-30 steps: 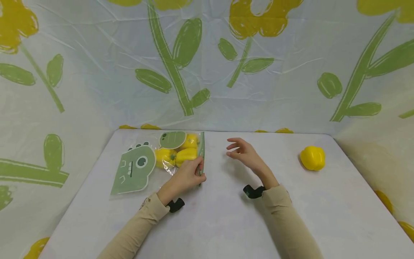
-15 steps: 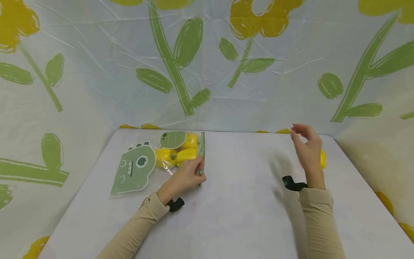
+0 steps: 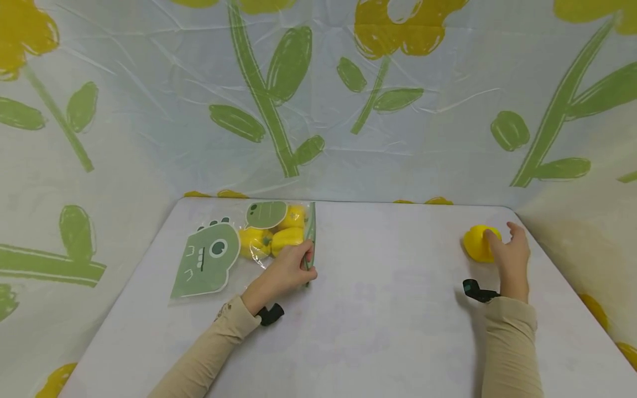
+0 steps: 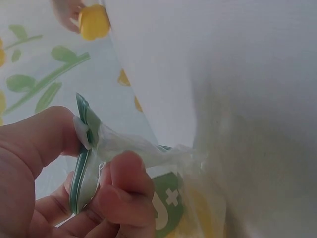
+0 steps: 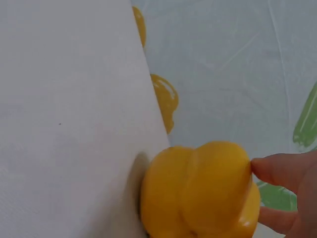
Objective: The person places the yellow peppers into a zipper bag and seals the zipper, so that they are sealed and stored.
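Note:
My left hand point(image 3: 291, 265) holds the green zip edge of a clear zip bag point(image 3: 206, 265) printed with a green cartoon monster. In the left wrist view, thumb and curled fingers grip the slider side, and the bag's mouth gapes a little. Inside lie several yellow bell peppers point(image 3: 255, 243). Far to the right, my right hand point(image 3: 513, 260) is at a single yellow bell pepper point(image 3: 476, 243) on the table. Its thumb overlaps the pepper's near right side, fingers spread apart behind. In the right wrist view, a fingertip meets the edge of the pepper point(image 5: 198, 193); firm contact is unclear.
The white table point(image 3: 368, 309) stretches between the bag and the lone pepper. A flower-printed curtain point(image 3: 348, 160) closes off the back and both sides. Dark camera mounts point(image 3: 479, 291) sit on the wrists.
My right hand has swung from the middle of the table to the right, coming down at the lone bell pepper. The left hand and the bag have stayed put.

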`<state>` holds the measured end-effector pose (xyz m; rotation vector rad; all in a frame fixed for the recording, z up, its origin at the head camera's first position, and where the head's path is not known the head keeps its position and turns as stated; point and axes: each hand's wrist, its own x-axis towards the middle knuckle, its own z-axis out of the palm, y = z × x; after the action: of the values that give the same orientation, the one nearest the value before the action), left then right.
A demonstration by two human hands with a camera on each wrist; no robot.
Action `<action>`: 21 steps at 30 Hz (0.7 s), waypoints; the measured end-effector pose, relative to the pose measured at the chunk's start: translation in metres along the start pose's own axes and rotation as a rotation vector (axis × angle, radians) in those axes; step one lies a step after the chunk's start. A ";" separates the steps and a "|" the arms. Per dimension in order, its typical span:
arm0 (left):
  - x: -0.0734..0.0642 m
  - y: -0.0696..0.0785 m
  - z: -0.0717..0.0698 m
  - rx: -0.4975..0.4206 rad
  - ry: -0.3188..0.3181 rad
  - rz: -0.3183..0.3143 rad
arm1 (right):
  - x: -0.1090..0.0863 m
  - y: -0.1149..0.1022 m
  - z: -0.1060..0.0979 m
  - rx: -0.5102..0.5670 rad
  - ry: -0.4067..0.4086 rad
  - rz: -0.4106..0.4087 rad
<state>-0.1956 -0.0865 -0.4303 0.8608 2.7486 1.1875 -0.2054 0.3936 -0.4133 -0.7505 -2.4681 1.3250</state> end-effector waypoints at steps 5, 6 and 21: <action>0.000 -0.001 0.000 0.004 0.004 0.008 | 0.006 0.011 0.002 0.066 -0.143 0.121; 0.000 -0.001 0.000 0.005 0.006 0.010 | 0.007 0.012 0.003 0.082 -0.153 0.126; -0.001 0.001 0.000 0.015 0.000 0.004 | 0.005 0.013 0.007 0.095 -0.270 0.124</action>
<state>-0.1945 -0.0865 -0.4293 0.8674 2.7607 1.1697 -0.2088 0.3978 -0.4278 -0.7572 -2.5722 1.6770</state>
